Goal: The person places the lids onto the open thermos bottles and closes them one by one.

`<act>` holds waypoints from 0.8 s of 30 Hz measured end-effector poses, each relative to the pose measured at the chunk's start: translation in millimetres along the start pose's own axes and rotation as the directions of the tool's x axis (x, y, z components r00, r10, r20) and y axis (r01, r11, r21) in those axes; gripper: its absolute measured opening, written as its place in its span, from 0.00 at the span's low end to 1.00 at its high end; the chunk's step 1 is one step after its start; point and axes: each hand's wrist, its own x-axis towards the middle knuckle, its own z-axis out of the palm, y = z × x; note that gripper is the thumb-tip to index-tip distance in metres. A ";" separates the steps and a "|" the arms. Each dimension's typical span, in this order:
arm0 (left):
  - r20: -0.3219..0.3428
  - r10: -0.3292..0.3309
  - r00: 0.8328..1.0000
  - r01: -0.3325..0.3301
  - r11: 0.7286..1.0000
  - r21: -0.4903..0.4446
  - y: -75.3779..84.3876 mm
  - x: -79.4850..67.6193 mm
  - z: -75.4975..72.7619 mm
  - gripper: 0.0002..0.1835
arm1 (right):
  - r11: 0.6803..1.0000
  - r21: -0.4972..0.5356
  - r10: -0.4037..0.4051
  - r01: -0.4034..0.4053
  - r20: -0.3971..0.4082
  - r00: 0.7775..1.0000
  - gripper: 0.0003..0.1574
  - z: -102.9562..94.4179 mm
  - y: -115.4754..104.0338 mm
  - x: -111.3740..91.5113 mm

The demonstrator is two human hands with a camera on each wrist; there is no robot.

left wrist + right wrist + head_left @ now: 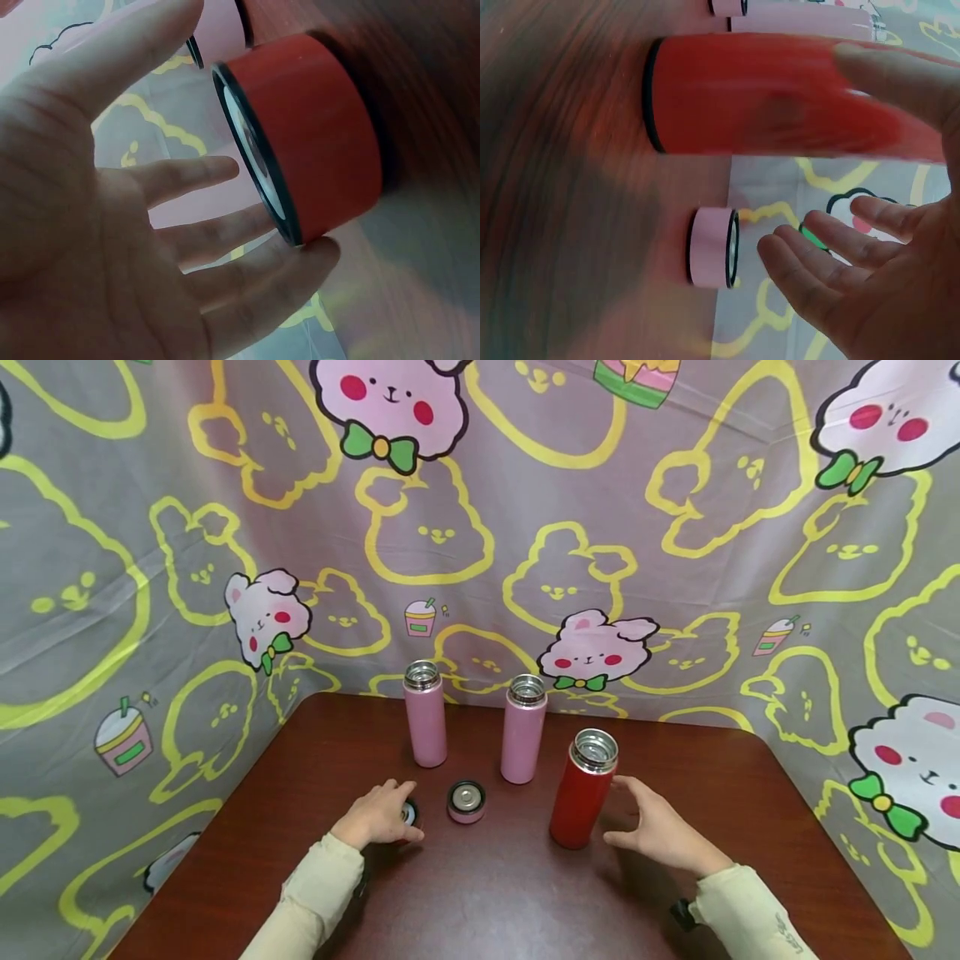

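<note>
My left hand (377, 815) reaches over a red bottle lid (307, 139) that lies inside-up on the table. In the left wrist view its fingers are spread, with the fingertips right at the lid's black rim. An upright red bottle (581, 802) without a lid stands beside my right hand (666, 832). That hand's fingers and thumb are apart, and the thumb overlaps the bottle in the right wrist view. A pink lid (467, 803) lies inside-up between the hands. Another pink lid (714, 247) shows beyond the right hand in its wrist view; the head view hides it.
Two pink bottles, one at the left (427, 722) and one in the middle (522, 731), stand lidless toward the back of the brown table (495, 902). A patterned cloth (480, 602) hangs around the table's back and sides.
</note>
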 end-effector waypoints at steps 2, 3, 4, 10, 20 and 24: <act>0.005 0.004 1.000 -0.004 1.000 -0.005 -0.1 0.4 0.1 0.43 | 0.999 0.023 0.031 -0.031 0.003 1.000 0.51 2.1 -1.9 0.9; 0.008 0.006 1.000 -0.006 1.000 -0.007 -0.2 0.8 0.0 0.44 | 0.999 0.034 0.041 -0.041 -0.001 0.999 0.52 3.0 -2.8 1.6; 0.011 0.005 1.000 -0.005 1.000 -0.011 -0.2 1.0 -0.2 0.44 | 0.998 0.046 0.048 -0.048 -0.004 0.999 0.53 4.0 -3.6 2.4; 0.022 0.005 1.000 -0.005 1.000 -0.009 -1.2 1.7 -0.5 0.45 | 0.981 0.178 0.081 -0.074 -0.036 0.996 0.55 8.3 -10.2 9.1; 0.027 0.012 1.000 -0.012 1.000 0.011 -3.0 1.7 1.1 0.45 | 0.940 0.338 0.091 -0.043 -0.127 0.988 0.48 23.4 -19.9 16.8; 0.018 0.016 1.000 -0.017 1.000 0.017 -3.9 1.6 2.1 0.43 | 0.918 0.394 0.097 -0.036 -0.138 0.986 0.47 28.5 -20.2 17.5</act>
